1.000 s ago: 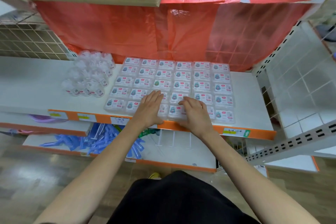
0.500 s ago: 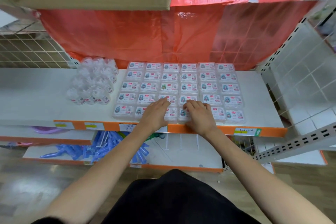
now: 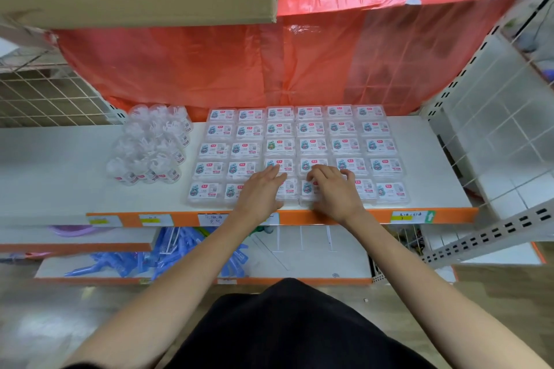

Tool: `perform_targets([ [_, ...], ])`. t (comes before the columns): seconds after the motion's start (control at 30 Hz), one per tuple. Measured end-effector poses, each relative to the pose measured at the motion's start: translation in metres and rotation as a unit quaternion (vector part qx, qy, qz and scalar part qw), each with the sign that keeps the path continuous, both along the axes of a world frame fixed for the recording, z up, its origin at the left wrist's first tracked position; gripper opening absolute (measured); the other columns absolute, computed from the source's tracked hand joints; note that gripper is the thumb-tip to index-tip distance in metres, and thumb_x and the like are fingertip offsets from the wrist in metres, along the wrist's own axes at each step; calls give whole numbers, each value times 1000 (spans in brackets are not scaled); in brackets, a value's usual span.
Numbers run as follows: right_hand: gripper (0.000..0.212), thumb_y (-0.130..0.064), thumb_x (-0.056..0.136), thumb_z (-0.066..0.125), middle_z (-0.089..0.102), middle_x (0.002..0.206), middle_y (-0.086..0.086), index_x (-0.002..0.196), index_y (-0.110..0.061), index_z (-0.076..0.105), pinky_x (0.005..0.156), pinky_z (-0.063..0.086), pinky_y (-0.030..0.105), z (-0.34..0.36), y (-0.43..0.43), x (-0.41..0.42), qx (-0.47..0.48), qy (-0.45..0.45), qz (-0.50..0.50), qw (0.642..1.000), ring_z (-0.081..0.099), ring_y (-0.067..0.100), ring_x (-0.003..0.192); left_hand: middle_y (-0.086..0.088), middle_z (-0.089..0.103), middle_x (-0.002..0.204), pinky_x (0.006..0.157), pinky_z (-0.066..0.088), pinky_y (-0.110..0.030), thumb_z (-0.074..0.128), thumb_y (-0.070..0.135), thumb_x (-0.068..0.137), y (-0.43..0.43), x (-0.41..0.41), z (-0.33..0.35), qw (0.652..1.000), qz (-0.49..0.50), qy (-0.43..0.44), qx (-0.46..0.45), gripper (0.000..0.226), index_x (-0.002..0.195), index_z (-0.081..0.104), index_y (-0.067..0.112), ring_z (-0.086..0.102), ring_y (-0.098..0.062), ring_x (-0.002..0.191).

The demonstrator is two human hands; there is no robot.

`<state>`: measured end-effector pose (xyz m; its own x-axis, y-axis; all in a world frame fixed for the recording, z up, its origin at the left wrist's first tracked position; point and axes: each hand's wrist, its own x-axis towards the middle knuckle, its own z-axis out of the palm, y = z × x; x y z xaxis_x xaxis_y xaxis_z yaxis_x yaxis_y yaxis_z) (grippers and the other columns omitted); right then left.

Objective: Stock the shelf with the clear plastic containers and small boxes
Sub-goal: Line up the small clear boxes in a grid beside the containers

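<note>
On the shelf (image 3: 60,171), the left hand (image 3: 260,193) lies flat and the right hand (image 3: 335,193) rests with loosely bent fingers on front-row boxes (image 3: 205,193), neither grip clamped on anything, likely squaring the grid beside the containers (image 3: 150,147).

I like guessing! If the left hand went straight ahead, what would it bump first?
The left hand would probably meet the small box just ahead, second row from the front; depth is unclear.

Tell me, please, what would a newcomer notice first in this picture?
The bright red plastic sheet behind the white shelf strikes first. Below it, a neat grid of small labelled boxes covers that shelf, with the left hand and right hand resting on its front rows.
</note>
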<state>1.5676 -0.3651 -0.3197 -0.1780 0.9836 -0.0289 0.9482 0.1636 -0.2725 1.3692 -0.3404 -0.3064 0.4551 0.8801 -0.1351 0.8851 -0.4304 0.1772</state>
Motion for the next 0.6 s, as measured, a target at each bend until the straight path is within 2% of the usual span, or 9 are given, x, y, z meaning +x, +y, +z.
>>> perform_targets([
  [0.23, 52, -14, 78, 68, 47, 136, -7, 125, -26, 48, 108, 18, 42, -2, 0, 0, 0, -10, 3, 1000, 39, 18, 132, -10, 11, 163, 120, 7, -34, 60, 25, 95, -3, 1, -3, 1000, -4, 15, 10, 70, 154, 23, 14, 10, -23, 150],
  [0.37, 57, -12, 75, 67, 45, 137, -5, 127, -24, 48, 104, 20, 39, -4, -3, -3, 13, -3, 3, 1000, 38, 19, 132, -13, -7, 162, 121, -4, -34, 40, 18, 100, -18, 7, -13, 999, 9, 30, 15, 67, 155, 3, 5, -6, -25, 150],
  [0.47, 57, -23, 77, 71, 42, 141, -5, 129, -25, 48, 106, 17, 38, -1, -3, -5, 3, 10, 2, 1000, 35, 17, 135, -15, -11, 162, 122, -5, -37, 40, 12, 98, -24, 11, -20, 999, 26, 29, 17, 71, 154, -3, 3, -12, -26, 150],
  [0.6, 55, -34, 81, 73, 41, 145, -7, 130, -27, 50, 108, 16, 37, 4, 0, 0, -12, 11, 10, 1000, 33, 15, 137, -13, -8, 162, 122, -5, -37, 40, 13, 98, -23, 11, -19, 999, 32, 12, 10, 70, 154, 0, 4, -9, -26, 150],
])
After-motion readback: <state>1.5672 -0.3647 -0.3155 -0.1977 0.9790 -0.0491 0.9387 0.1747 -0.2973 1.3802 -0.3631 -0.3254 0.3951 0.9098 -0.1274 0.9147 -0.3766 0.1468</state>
